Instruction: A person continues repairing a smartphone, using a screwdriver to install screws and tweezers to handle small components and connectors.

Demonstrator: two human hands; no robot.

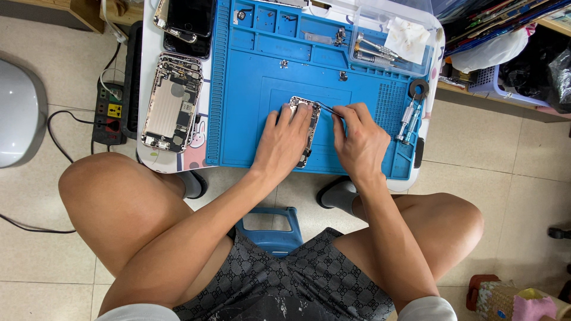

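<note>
FREE: bare blue silicone work mat [250,137] left of hands | BLOCKED: silver screwdrivers [409,119] right; clear plastic parts tray [389,41] beyond
</note>
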